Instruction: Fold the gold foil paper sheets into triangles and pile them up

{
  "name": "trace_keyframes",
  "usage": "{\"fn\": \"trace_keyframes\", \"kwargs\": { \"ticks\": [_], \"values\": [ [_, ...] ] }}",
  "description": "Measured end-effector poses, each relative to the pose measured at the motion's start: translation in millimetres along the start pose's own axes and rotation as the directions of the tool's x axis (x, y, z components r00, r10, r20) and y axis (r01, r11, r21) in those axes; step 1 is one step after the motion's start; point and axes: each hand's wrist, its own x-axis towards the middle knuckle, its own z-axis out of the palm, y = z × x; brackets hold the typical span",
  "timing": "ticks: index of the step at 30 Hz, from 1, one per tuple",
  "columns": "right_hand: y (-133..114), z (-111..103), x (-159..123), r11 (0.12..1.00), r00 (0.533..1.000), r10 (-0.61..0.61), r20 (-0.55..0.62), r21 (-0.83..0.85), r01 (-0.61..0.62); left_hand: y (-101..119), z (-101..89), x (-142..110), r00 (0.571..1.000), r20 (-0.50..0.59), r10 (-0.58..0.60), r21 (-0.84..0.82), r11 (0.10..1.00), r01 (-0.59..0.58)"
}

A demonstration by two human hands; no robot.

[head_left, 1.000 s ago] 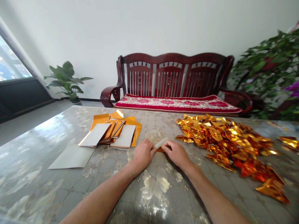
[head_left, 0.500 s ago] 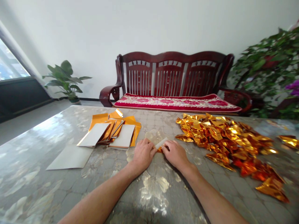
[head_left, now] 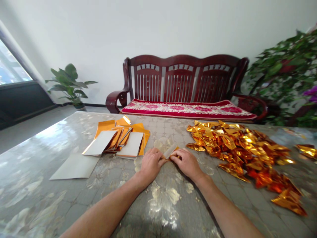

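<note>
A partly folded sheet of gold foil paper [head_left: 170, 151], its pale back showing with a gold edge, lies between my hands at the middle of the table. My left hand [head_left: 151, 162] pinches its left side, thumb and fingers together. On the other side my right hand [head_left: 186, 162] grips it with the fingertips, close to the left thumb. Part of the paper is hidden under the fingers. Left of my hands is a loose stack of gold foil sheets [head_left: 146, 134], some with the white side up. To the right spreads a heap of folded gold foil pieces [head_left: 230, 142].
One white sheet [head_left: 74, 168] lies flat at the left of the patterned table [head_left: 99, 205]. Clear plastic [head_left: 292, 135] sits at the far right. Beyond the table stand a dark red wooden bench [head_left: 179, 79] and potted plants [head_left: 71, 84].
More of the paper's pale strip and gold edge shows between my hands now. My right fingers have shifted slightly on the fold; my left hand stays nearly in place.
</note>
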Motion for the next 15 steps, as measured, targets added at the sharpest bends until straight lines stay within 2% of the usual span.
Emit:
{"fn": "trace_keyframes", "kwargs": {
  "ticks": [5,10,13,15],
  "values": [
    [3,0,0,0.994,0.995,-0.09,0.031,0.066,0.088,-1,1.5,-2,0.999,-0.031,-0.009,-0.065,0.998,0.007],
    [1,3,2,0.97,0.997,-0.06,-0.051,0.235,0.07,-6,5.4,-1,0.981,-0.19,-0.038,-0.282,0.959,-0.018],
    [-5,5,4,0.88,0.997,0.058,-0.059,0.474,-0.024,-8,4.1,1,0.961,-0.271,-0.058,-0.42,0.905,-0.064],
    [-11,4,4,0.751,0.987,0.158,-0.006,0.65,-0.116,-9,0.5,3,0.956,-0.292,-0.027,-0.479,0.869,-0.122]
  ]
}}
